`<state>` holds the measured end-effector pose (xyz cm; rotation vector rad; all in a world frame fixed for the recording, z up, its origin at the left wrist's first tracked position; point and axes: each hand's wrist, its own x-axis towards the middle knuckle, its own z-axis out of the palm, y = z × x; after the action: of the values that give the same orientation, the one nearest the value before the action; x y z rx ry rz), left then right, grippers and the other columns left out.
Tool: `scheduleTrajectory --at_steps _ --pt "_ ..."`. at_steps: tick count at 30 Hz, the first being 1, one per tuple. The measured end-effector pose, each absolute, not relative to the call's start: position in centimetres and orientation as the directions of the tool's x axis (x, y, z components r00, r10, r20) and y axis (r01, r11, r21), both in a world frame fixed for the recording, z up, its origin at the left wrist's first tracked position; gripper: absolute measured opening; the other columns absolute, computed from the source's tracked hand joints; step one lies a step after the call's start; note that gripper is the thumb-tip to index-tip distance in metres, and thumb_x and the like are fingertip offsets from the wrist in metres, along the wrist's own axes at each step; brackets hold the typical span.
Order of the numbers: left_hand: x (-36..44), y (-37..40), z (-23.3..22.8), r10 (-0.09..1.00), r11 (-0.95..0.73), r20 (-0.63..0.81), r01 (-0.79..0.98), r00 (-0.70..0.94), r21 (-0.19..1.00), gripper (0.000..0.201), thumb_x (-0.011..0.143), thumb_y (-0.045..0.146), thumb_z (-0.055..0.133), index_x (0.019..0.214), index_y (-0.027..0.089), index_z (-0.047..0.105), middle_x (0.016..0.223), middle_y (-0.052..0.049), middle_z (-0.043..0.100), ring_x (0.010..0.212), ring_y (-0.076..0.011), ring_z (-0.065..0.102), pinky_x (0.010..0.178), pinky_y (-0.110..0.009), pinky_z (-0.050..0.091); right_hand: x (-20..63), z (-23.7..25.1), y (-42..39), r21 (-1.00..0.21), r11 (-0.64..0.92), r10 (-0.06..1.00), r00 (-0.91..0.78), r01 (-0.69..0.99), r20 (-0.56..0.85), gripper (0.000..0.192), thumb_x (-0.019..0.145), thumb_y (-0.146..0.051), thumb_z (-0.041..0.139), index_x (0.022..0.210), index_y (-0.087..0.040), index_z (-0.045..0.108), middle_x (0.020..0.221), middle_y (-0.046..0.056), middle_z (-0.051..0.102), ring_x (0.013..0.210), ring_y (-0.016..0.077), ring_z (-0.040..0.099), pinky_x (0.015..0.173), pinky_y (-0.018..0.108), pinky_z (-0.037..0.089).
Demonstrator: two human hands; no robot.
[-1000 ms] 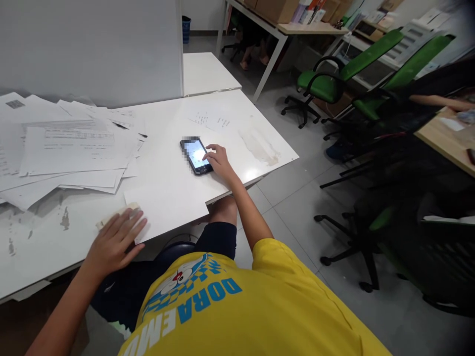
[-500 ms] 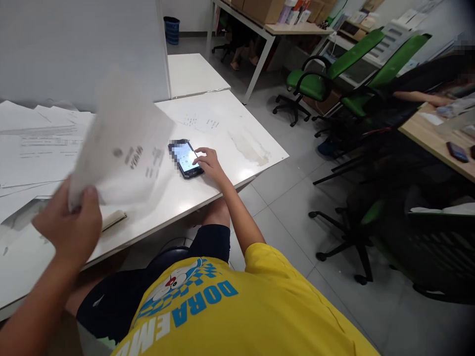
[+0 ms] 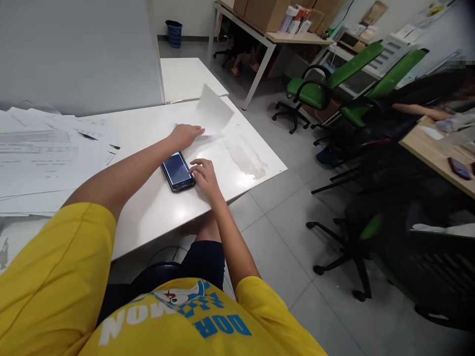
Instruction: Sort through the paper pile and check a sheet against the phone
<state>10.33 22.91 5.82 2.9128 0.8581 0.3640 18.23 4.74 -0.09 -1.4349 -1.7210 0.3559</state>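
My left hand (image 3: 186, 136) reaches across the white table, just beyond the phone. Its fingers are closed at the near edge of a white sheet of paper (image 3: 215, 111), whose far part stands up off the tabletop and is blurred. The black phone (image 3: 177, 172) lies face up, with a mostly dark bluish screen. My right hand (image 3: 205, 177) rests at the phone's right edge, fingers bent and apart, holding nothing. To the left, a spread of printed papers (image 3: 40, 163) covers the table, partly behind my left arm.
A grey panel (image 3: 81, 49) stands along the table's far side. The white table (image 3: 148, 212) has a worn patch near its right corner. Green office chairs (image 3: 309, 93) and a wooden desk (image 3: 438, 143) with a person's arm are to the right. A blue bin (image 3: 174, 34) stands behind.
My left hand has swung from the left side, where it held up a printed sheet, to the sheet beyond the phone. The phone's screen has darkened. My right hand has drawn slightly off the screen.
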Motion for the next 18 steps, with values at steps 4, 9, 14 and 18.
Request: scheduleTrajectory --at_steps 4,9,14,18 --pt "8.7 23.0 6.4 0.504 -0.864 0.107 0.499 0.857 0.071 0.048 0.092 0.038 0.053 0.135 0.018 0.060 0.132 -0.011 0.067 0.122 -0.0252 0.059 0.103 -0.041 0.043 18.4 -0.4 5.0 -0.672 0.323 0.899 0.005 0.666 0.438 0.036 0.098 -0.021 0.036 0.089 -0.022 0.071 0.120 0.009 0.063 0.119 0.0259 0.050 0.108 0.043 0.041" --pt "-6.2 18.2 10.4 0.705 -0.659 0.353 0.752 0.615 0.007 0.057 0.100 0.052 0.033 0.140 0.016 0.054 0.140 -0.008 0.060 0.136 -0.0248 0.047 0.117 -0.050 0.030 18.4 -0.4 4.9 -0.628 0.347 0.902 -0.065 0.697 0.426 0.036 0.099 -0.018 0.035 0.089 -0.021 0.069 0.118 0.009 0.063 0.118 0.0247 0.051 0.107 0.041 0.042" --pt "-25.6 12.3 7.1 0.979 -0.186 0.088 0.982 0.184 0.017 0.112 0.065 0.095 0.045 0.144 0.016 0.049 0.155 -0.014 0.045 0.143 -0.0454 0.035 0.111 -0.073 0.028 18.2 -0.5 4.9 -0.685 0.286 0.907 0.040 0.670 0.418 0.037 0.099 -0.019 0.033 0.089 -0.021 0.069 0.115 0.010 0.063 0.115 0.0252 0.053 0.105 0.042 0.043" --pt "-31.7 8.2 4.6 0.956 -0.260 0.139 0.966 0.257 0.003 0.098 0.075 0.089 0.041 0.152 0.028 0.039 0.164 -0.007 0.032 0.147 -0.0405 0.033 0.114 -0.069 0.027 17.8 -0.6 5.3 -0.712 0.287 0.922 0.015 0.640 0.386 0.031 0.099 -0.025 0.040 0.090 -0.023 0.070 0.127 0.009 0.058 0.125 0.0265 0.047 0.111 0.045 0.040"
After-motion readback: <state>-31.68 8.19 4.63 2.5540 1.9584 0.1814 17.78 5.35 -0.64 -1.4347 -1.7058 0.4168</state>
